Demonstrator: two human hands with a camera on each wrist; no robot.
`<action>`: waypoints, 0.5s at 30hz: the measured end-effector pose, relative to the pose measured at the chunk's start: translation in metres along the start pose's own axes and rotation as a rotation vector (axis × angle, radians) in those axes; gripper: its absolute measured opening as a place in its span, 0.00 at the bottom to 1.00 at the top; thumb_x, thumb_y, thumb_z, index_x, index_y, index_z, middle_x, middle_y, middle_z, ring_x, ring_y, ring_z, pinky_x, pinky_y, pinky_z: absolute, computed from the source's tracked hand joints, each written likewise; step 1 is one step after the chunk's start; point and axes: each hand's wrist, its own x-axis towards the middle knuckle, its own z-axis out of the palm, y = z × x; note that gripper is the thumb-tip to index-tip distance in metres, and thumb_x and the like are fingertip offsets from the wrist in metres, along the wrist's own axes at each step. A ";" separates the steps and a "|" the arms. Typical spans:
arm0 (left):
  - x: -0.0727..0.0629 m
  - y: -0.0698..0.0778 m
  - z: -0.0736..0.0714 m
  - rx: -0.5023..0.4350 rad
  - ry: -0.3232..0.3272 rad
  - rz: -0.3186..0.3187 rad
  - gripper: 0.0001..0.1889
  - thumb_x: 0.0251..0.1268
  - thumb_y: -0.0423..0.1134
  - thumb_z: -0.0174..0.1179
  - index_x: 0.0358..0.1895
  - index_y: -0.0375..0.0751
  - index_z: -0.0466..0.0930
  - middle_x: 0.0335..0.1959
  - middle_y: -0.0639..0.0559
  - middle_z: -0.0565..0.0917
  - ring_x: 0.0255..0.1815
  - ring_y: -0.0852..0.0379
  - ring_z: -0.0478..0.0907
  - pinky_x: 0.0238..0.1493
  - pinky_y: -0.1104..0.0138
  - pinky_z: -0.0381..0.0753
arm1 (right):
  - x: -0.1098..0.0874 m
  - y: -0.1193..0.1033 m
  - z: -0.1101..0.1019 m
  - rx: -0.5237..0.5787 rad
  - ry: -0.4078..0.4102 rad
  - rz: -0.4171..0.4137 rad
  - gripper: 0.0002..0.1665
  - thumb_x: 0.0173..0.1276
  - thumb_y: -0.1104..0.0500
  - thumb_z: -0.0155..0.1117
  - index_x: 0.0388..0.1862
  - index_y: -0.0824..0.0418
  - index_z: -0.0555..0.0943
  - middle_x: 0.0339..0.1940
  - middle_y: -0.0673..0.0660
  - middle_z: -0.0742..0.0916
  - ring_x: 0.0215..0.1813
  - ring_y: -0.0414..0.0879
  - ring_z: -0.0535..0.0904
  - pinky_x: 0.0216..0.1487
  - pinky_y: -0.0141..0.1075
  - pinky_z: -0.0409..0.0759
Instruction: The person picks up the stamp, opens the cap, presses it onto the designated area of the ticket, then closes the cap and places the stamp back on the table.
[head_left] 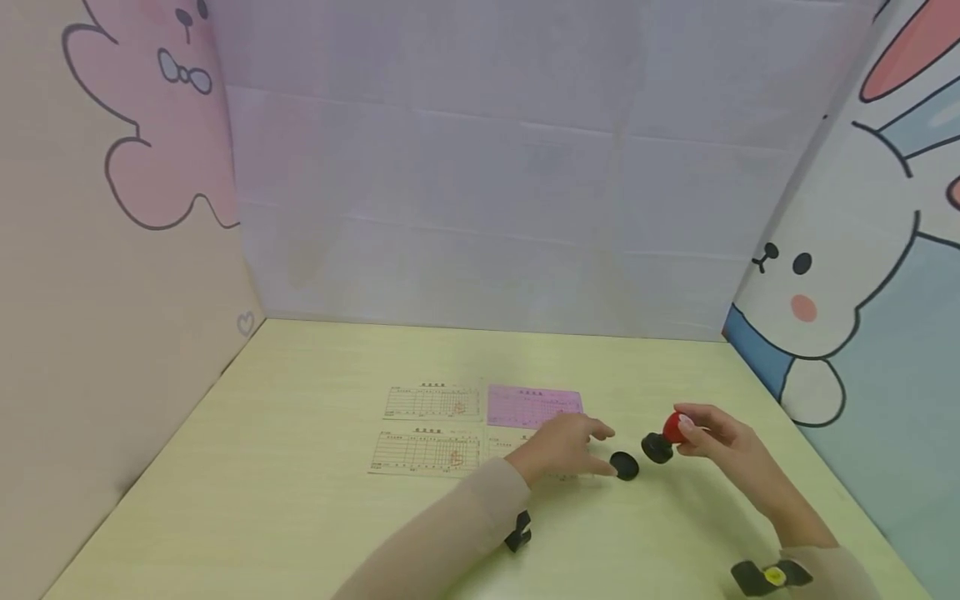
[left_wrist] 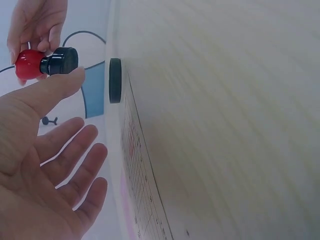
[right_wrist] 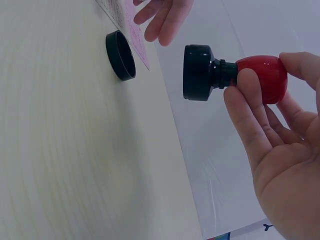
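Note:
My right hand (head_left: 726,446) grips a stamp by its round red handle, thumb and fingers around the knob. The stamp (right_wrist: 197,72) is held above the table on its side, its wide black base pointing left toward my other hand. A round black cap (head_left: 624,466) lies on the table, apart from the stamp. My left hand (head_left: 566,447) hovers beside that cap with fingers spread and nothing held; in the left wrist view its thumb (left_wrist: 60,90) is extended. Whether the thumb touches the cap cannot be told from the head view. A printed slip (head_left: 501,443) is partly hidden under the left hand.
Two white printed slips (head_left: 431,402) with red marks lie one above the other at left, and a pink slip (head_left: 534,400) lies beside the upper one. Pale wood tabletop (head_left: 247,467) surrounds them. Walls with cartoon prints stand left and right, and a plain sheet (head_left: 480,167) behind.

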 end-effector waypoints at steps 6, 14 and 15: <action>0.008 0.006 0.009 -0.013 0.013 -0.047 0.26 0.55 0.52 0.76 0.59 0.55 0.84 0.51 0.67 0.84 0.55 0.67 0.77 0.55 0.73 0.75 | -0.002 -0.001 -0.003 -0.037 0.016 0.005 0.27 0.81 0.49 0.53 0.69 0.65 0.70 0.54 0.63 0.83 0.44 0.50 0.87 0.47 0.26 0.79; 0.018 0.013 0.020 0.045 0.047 -0.093 0.26 0.49 0.52 0.79 0.55 0.55 0.86 0.49 0.66 0.85 0.50 0.69 0.79 0.52 0.77 0.73 | -0.004 0.000 -0.005 -0.013 0.036 -0.021 0.26 0.81 0.53 0.53 0.69 0.68 0.70 0.52 0.59 0.83 0.42 0.46 0.86 0.46 0.26 0.80; 0.019 0.014 0.021 0.059 0.053 -0.097 0.27 0.48 0.53 0.79 0.55 0.55 0.86 0.49 0.66 0.85 0.50 0.69 0.79 0.52 0.77 0.73 | -0.004 0.001 -0.005 -0.008 0.040 -0.023 0.25 0.81 0.54 0.54 0.68 0.68 0.70 0.51 0.58 0.84 0.42 0.45 0.86 0.46 0.26 0.81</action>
